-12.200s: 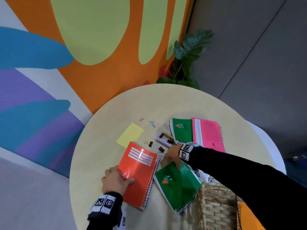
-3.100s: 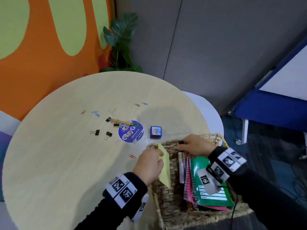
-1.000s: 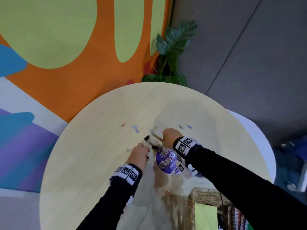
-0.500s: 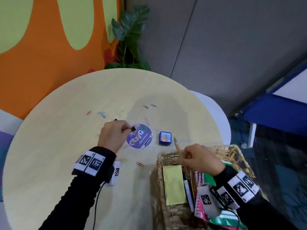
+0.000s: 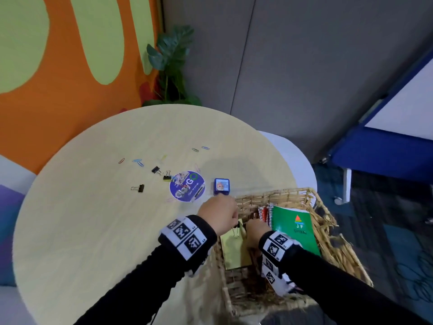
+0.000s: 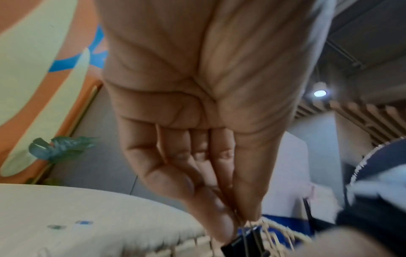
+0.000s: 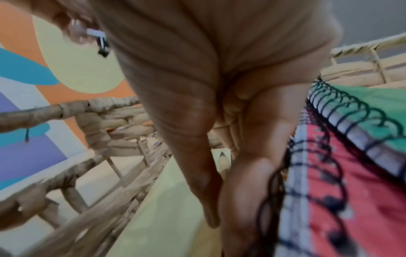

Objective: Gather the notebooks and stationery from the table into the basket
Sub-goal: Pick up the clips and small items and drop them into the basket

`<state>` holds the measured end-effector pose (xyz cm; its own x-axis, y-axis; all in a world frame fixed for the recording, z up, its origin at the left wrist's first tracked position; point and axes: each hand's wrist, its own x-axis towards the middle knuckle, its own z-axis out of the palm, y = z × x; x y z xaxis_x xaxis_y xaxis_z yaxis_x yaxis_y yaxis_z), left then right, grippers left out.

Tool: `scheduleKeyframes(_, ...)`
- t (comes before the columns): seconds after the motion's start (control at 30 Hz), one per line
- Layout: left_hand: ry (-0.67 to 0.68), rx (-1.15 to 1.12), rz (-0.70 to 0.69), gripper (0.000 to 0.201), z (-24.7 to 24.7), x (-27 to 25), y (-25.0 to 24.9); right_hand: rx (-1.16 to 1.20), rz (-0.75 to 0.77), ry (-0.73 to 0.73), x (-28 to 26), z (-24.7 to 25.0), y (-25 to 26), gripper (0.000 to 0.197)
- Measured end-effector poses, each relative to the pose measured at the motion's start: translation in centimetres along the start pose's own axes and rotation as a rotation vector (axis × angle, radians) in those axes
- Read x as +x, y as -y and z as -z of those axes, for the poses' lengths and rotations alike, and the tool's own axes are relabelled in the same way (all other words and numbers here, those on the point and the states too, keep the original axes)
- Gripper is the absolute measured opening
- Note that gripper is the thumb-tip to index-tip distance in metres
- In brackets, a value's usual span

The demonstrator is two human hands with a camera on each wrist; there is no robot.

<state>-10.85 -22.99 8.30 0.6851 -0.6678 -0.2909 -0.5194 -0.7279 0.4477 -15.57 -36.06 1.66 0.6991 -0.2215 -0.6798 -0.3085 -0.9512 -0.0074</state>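
Note:
The wicker basket (image 5: 281, 192) stands at the table's near right edge. It holds a green notebook (image 5: 296, 228), red and pink notebooks and a yellow sticky pad (image 5: 235, 250). My left hand (image 5: 235, 222) hangs over the basket's left rim and pinches a black binder clip (image 5: 239, 228) by its wire handles; the left wrist view shows the clip (image 6: 243, 247) dangling from the fingertips (image 6: 222, 224). My right hand (image 5: 251, 227) is down inside the basket beside the notebooks. In the right wrist view its thumb and forefinger pinch a pencil (image 7: 223, 161), of which only the tip shows.
On the round table (image 5: 93, 231) lie three black binder clips (image 5: 139, 188), a round purple disc (image 5: 187, 189), a small blue box (image 5: 221, 185) and several scattered paper clips (image 5: 138, 161). A potted plant (image 5: 171, 66) stands beyond the far edge.
My left hand has come from the purple disc to the basket rim, carrying a binder clip. My right hand has lowered the pencil from above the rim down into the basket.

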Motion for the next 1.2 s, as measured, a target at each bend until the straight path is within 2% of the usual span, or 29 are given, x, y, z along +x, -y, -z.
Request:
scheduleKeyframes(0.07, 0.064, 0.093, 0.0, 0.019, -1.1, 0.5, -0.9, 0.047, -0.019, -0.032, -0.7, 0.7, -0.4, 0.011)
scheduleKeyframes(0.17, 0.156, 0.246, 0.007, 0.021, -2.3, 1.3, -2.0, 0.225, -0.056, -0.137, -2.0, 1.8, -2.2, 0.025)
scheduleKeyframes(0.3, 0.324, 0.329, -0.022, 0.009, -3.7, 2.6, -2.3, 0.418, -0.064, -0.232, -4.1, 2.0, -5.4, 0.025)
scheduleKeyframes(0.43, 0.397, 0.397, -0.028, 0.033, -4.7, 3.2, -2.0, 0.502, -0.07, -0.252, -5.2, 1.4, -6.8, 0.024)
scheduleKeyframes(0.53, 0.438, 0.399, -0.006, 0.035, -4.7, 3.5, -1.8, 0.513, -0.069, -0.225, -5.4, 1.4, -6.9, 0.02)
scheduleKeyframes(0.63, 0.327, 0.275, -0.008, 0.014, -3.6, 3.3, -0.9, 0.501, -0.026, -0.245, -5.2, 2.5, -6.6, 0.018)
scheduleKeyframes(0.77, -0.077, -0.14, -0.046, 0.029, -1.9, 1.7, 2.3, 0.437, 0.108, -0.385, -4.4, 6.2, -5.0, 0.017)
scheduleKeyframes(0.83, -0.255, -0.321, 0.036, 0.029, -1.1, 0.7, 5.0, 0.427, 0.186, -0.463, -3.6, 8.9, -3.3, 0.013)
scheduleKeyframes(0.93, -0.442, -0.425, 0.227, 0.027, -0.7, -0.5, 10.5, 0.433, 0.325, -0.533, -1.3, 12.5, 0.7, 0.007)
scheduleKeyframes(1.0, -0.491, -0.437, 0.383, 0.026, -1.0, -1.2, 14.0, 0.391, 0.418, -0.546, 0.7, 14.2, 4.3, 0.007)
scheduleKeyframes(1.07, -0.49, -0.43, 0.523, 0.025, -1.3, -1.8, 17.0, 0.306, 0.518, -0.495, 3.1, 15.1, 8.3, 0.011)
scheduleKeyframes(1.2, -0.508, -0.445, 0.694, 0.029, -2.2, -2.4, 21.4, -0.067, 0.699, -0.219, 7.3, 14.2, 15.9, 0.019)
